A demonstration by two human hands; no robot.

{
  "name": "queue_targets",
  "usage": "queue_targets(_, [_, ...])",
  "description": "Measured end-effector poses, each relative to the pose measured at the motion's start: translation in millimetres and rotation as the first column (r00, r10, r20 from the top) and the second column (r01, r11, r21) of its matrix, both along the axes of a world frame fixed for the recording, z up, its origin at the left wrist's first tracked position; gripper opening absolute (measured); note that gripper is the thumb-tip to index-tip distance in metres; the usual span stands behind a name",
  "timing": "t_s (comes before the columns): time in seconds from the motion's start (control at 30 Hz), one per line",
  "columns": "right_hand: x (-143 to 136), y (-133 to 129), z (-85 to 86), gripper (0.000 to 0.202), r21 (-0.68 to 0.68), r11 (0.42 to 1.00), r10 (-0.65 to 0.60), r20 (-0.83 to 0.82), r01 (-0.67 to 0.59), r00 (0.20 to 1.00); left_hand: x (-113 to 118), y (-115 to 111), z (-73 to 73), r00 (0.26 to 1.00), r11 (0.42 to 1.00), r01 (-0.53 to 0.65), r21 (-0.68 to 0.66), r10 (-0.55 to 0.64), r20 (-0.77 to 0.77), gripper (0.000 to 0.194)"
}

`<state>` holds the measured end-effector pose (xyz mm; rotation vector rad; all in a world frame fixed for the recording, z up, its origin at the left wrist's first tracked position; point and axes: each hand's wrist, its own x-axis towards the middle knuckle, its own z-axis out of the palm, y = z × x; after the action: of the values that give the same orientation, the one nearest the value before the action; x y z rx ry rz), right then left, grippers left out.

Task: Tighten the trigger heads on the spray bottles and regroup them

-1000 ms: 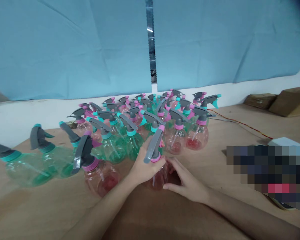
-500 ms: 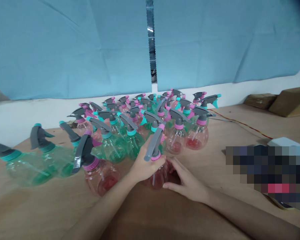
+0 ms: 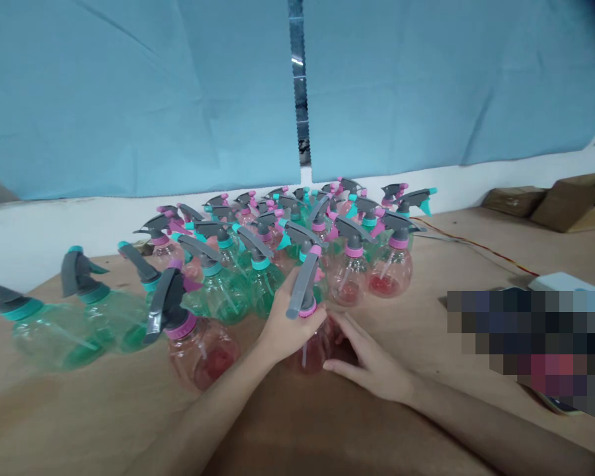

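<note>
A pink see-through spray bottle [image 3: 308,352] with a grey trigger head and a pink collar stands on the table between my hands. My left hand [image 3: 288,325] wraps round it just below the collar. From the right, my right hand [image 3: 377,365] cups the round body, its thumb at the near side and its fingers partly hidden behind. The nozzle points away from me and the grey back of the head faces me. To the left of my left forearm is another pink spray bottle [image 3: 203,354], with red at its bottom.
Several green and pink spray bottles [image 3: 350,281] crowd the wooden table [image 3: 456,254] beyond my hands; green ones [image 3: 54,337] stand at the left. Cardboard boxes [image 3: 570,201], a thin wire [image 3: 480,244], a white object [image 3: 560,282] and a pixelated dark patch [image 3: 530,350] lie right.
The spray bottle's head has tipped or shifted very slightly left, with my left hand on it. My right hand and the other bottles look nearly unchanged.
</note>
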<state>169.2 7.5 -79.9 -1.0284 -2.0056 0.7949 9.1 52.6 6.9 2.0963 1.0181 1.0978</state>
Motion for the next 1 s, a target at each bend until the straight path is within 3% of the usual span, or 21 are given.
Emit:
queue_targets(0.2, [0, -2, -5.5, 0.074, 0.047, 0.998, -0.044, 0.1, 0.039, 0.994, -2, -2, -2.7, 0.995, 0.998, 0.003, 0.064, -0.009, 0.095, 0.059])
queue_targets(0.37, [-3, -4, 1.0, 0.068, 0.135, 0.991, -0.015, 0.168, -0.007, 0.986, -17, -22, -21.2, 0.975, 0.979, -0.2, 0.034, 0.196, 0.103, 0.062])
queue_targets(0.5, [-4, -5, 6.6, 0.063, 0.298, 0.954, -0.08, 0.189, 0.021, 0.979, -31, -31, -39.9, 0.944, 0.917, -0.318, 0.242, 0.283, 0.171, 0.082])
queue_targets(0.6, [3, -3, 9.7, 0.061, 0.433, 0.883, -0.253, 0.111, 0.183, 0.961, -35, -34, -40.7, 0.93, 0.799, -0.362, 0.481, 0.347, 0.123, 0.091])
queue_targets(0.67, [13, 1, 10.8, 0.061, 0.523, 0.778, -0.41, 0.002, 0.348, 0.912, -34, -38, -36.5, 0.891, 0.645, -0.405, 0.648, 0.437, 0.122, 0.097])
queue_targets(0.73, [28, 9, 10.7, 0.065, 0.581, 0.647, -0.534, -0.116, 0.493, 0.838, -31, -46, -32.6, 0.874, 0.504, -0.409, 0.76, 0.455, 0.169, 0.099])
queue_targets(0.8, [46, 20, 8.8, 0.066, 0.574, 0.579, -0.603, -0.177, 0.579, 0.778, -27, -55, -31.3, 0.923, 0.475, -0.294, 0.83, 0.367, 0.117, 0.089])
queue_targets(0.87, [64, 33, 5.0, 0.068, 0.501, 0.565, -0.653, -0.215, 0.656, 0.726, -22, -63, -33.2, 0.97, 0.536, -0.01, 0.844, 0.211, -0.122, 0.071])
queue_targets(0.93, [79, 46, -0.5, 0.076, 0.327, 0.626, -0.664, -0.253, 0.708, 0.704, -15, -68, -37.6, 0.9, 0.62, 0.295, 0.727, 0.073, -0.429, 0.059])
queue_targets(1.0, [91, 58, -7.1, 0.083, 0.239, 0.672, -0.652, -0.259, 0.701, 0.713, -9, -68, -43.7, 0.788, 0.701, 0.447, 0.556, -0.015, -0.616, 0.055])
